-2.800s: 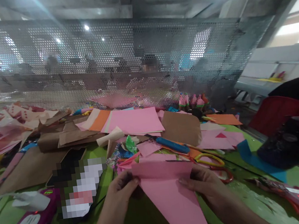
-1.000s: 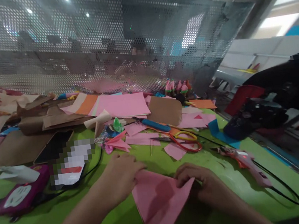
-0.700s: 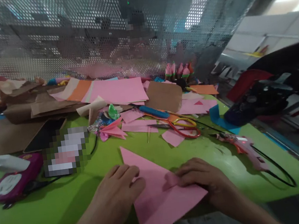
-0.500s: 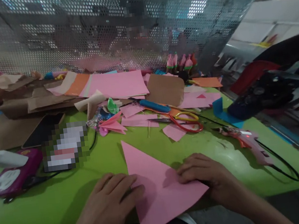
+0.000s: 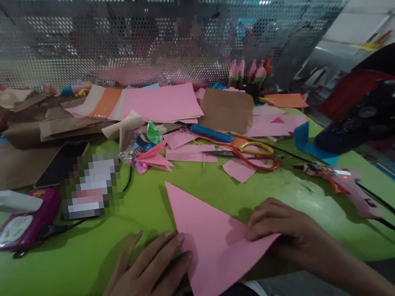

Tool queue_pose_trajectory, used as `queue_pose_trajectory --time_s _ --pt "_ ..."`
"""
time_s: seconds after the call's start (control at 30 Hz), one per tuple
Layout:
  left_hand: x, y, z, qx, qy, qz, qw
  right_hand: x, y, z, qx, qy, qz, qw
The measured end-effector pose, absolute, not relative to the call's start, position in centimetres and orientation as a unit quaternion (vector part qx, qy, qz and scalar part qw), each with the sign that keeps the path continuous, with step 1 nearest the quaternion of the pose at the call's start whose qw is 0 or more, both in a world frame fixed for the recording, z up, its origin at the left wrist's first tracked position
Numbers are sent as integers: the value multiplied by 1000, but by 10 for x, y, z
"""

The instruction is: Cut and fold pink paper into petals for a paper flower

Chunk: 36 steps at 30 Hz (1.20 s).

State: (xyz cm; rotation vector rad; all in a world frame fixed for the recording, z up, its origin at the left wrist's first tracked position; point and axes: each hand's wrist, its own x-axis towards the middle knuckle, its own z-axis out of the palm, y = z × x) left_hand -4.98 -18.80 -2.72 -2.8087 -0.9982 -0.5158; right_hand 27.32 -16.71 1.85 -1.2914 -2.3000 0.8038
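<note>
A pink paper triangle lies at the near edge of the green table, one point toward the back and its lowest corner past the table edge. My left hand is open, fingers stretched out and thumb apart, with its fingertips on the paper's left edge. On the other side, my right hand grips the right edge, its fingers on top and the thumb hidden beneath. Beyond the paper are scissors with red and yellow handles and a blue-handled tool.
To the right, a pink glue gun rests with its black cord looped. On the left are a phone with a lit screen, a dark phone and a purple device. Pink sheets and brown paper lie behind.
My left hand's thumb has spread away from its fingers, which still touch the paper. The right hand keeps its grip. The whole view has shifted slightly.
</note>
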Motion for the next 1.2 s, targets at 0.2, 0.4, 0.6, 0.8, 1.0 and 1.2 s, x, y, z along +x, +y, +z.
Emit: queue_pose_trajectory --time_s 0.2,0.4,0.6,0.8,1.0,1.2 --pt "-52 -188 -32 -917 -333 -218 25 265 -163 19 -482 -802 285 209" --pt "-52 -187 -35 -909 -341 -239 7 258 -162 14 -528 -784 248 214" --pt "-53 -189 -38 -906 -339 -251 16 249 -163 9 -574 -779 161 195" --pt "-55 -191 -35 -913 -331 -237 10 248 -162 9 -569 -786 160 181" --pt "-46 -193 -30 -919 -347 -184 46 247 -164 10 -575 -784 156 173" --pt "-44 -195 -37 -908 -366 -193 67 248 -165 6 -585 -779 157 162"
